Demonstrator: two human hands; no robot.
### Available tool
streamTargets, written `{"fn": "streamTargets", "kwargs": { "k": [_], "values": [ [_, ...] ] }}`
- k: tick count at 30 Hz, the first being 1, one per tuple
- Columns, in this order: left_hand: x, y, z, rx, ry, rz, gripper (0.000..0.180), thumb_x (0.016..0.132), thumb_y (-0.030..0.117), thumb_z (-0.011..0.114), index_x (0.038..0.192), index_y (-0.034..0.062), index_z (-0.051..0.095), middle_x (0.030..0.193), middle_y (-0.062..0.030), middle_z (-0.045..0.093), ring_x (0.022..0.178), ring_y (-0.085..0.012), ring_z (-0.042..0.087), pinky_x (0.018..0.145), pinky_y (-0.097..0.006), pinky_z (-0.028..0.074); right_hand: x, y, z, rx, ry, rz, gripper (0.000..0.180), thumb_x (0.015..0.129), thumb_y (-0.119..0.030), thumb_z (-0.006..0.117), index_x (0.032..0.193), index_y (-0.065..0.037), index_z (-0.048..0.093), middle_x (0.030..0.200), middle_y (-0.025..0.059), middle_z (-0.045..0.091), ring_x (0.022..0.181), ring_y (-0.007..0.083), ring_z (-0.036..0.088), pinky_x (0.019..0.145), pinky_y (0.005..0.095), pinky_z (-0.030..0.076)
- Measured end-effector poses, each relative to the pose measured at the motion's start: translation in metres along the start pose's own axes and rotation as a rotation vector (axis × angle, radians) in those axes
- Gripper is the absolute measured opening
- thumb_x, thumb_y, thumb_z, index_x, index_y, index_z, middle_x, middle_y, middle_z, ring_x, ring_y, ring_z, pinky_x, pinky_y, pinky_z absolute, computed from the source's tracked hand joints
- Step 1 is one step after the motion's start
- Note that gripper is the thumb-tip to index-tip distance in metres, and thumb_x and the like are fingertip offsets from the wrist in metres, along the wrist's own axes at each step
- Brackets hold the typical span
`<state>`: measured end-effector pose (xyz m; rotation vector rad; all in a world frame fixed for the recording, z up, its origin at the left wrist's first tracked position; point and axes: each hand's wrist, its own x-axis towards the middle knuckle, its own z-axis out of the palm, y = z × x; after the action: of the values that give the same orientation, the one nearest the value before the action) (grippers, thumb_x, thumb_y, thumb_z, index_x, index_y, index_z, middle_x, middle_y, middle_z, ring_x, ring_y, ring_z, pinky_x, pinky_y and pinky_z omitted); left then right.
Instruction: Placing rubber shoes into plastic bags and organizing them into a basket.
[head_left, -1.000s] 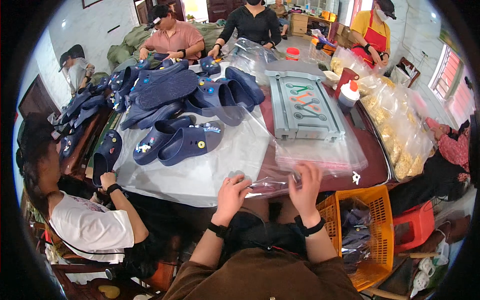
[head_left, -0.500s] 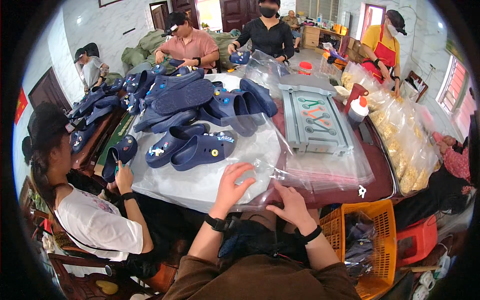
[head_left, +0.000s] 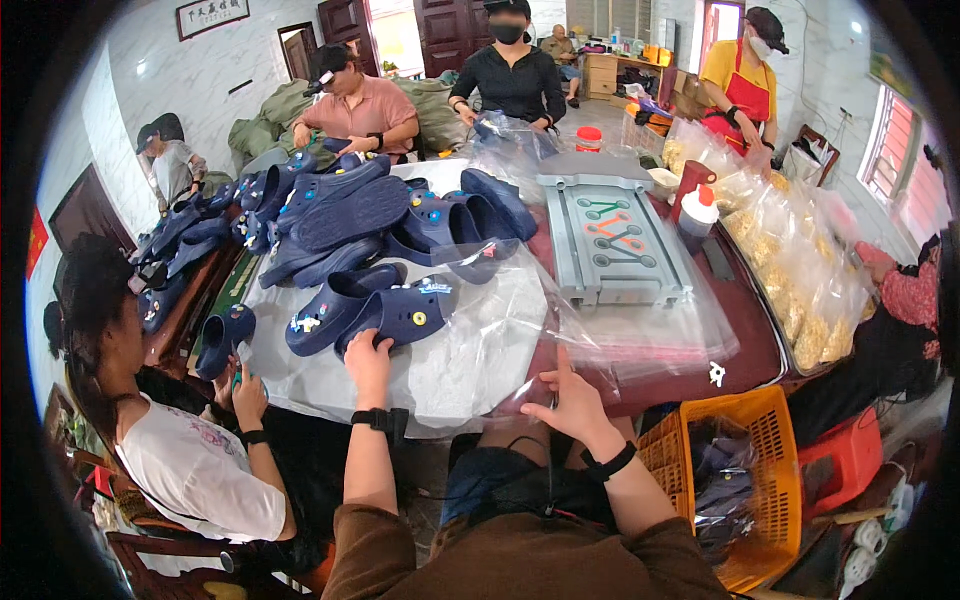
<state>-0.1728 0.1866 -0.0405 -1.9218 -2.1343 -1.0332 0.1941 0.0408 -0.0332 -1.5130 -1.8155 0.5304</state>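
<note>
You are reaching your left hand [head_left: 368,352] to the near pair of navy clogs [head_left: 372,312] lying on the clear plastic sheet [head_left: 470,350] at the near left of the table; its fingers are curling over the heel of the right-hand clog, touching but not yet closed round it; take both heels together so the pair lifts as one. Your right hand [head_left: 572,402] is pinching the mouth of a clear plastic bag [head_left: 560,345] just right of the clogs, thumb and fingers shut on the film; be holding that mouth wide and low, facing the toes.
</note>
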Motion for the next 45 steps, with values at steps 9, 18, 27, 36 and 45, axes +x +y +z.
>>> {"fn": "streamTargets", "kwargs": {
  "k": [9, 18, 27, 36, 45],
  "values": [
    [-0.038, 0.091, -0.091, -0.937, 0.140, -0.127, 0.030, 0.091, 0.009, 0.073, 0.118, -0.0008, 0.063, 0.106, -0.0060, 0.068, 0.096, -0.0133, 0.063, 0.083, -0.030, 0.049, -0.001, 0.003, -0.002, -0.003, 0.010, -0.006, 0.105, 0.076, -0.044, 0.086, 0.154, 0.000, 0.031, 0.116, 0.0167, 0.070, 0.103, 0.0309, 0.068, 0.091, 0.0394, 0.054],
    [-0.092, 0.193, -0.064, -1.380, -0.412, -0.335, 0.025, 0.094, 0.016, 0.075, 0.086, 0.0121, 0.051, 0.073, 0.0073, 0.048, 0.063, -0.0036, 0.046, 0.058, -0.021, 0.039, -0.005, 0.011, -0.013, 0.216, -0.079, -0.023, 0.053, 0.089, -0.025, 0.073, 0.133, -0.001, 0.056, 0.119, 0.0197, 0.067, 0.109, 0.0325, 0.066, 0.093, 0.0403, 0.052],
    [-0.121, 0.198, 0.005, -1.533, -0.625, -0.688, 0.021, 0.098, 0.026, 0.072, 0.100, 0.0097, 0.058, 0.093, 0.0026, 0.057, 0.088, -0.0097, 0.058, 0.076, -0.029, 0.051, -0.010, 0.028, -0.014, 0.779, 0.013, 0.350, 0.052, 0.093, -0.010, 0.068, 0.141, 0.000, 0.051, 0.128, 0.0134, 0.064, 0.117, 0.0222, 0.061, 0.100, 0.0348, 0.048],
    [-0.119, 0.171, -0.022, -0.749, -0.495, 0.261, 0.024, 0.085, 0.024, 0.079, 0.090, 0.0017, 0.070, 0.083, -0.0137, 0.065, 0.083, -0.0342, 0.064, 0.075, -0.038, 0.052, -0.008, 0.003, -0.016, 0.370, 0.121, 0.166, 0.066, 0.088, -0.031, 0.077, 0.136, 0.007, 0.052, 0.117, 0.0182, 0.068, 0.113, 0.0237, 0.063, 0.099, 0.0357, 0.048],
    [-0.130, 0.138, 0.007, -0.450, -0.390, 0.491, 0.051, 0.078, 0.018, 0.081, 0.124, 0.0053, 0.063, 0.124, -0.0181, 0.058, 0.110, -0.0413, 0.057, 0.094, -0.048, 0.049, -0.005, 0.043, -0.010, 0.516, 0.248, 0.295, 0.042, 0.097, -0.023, 0.063, 0.122, 0.010, 0.061, 0.108, 0.0119, 0.070, 0.096, 0.0170, 0.064, 0.085, 0.0316, 0.050]
  ]
}}
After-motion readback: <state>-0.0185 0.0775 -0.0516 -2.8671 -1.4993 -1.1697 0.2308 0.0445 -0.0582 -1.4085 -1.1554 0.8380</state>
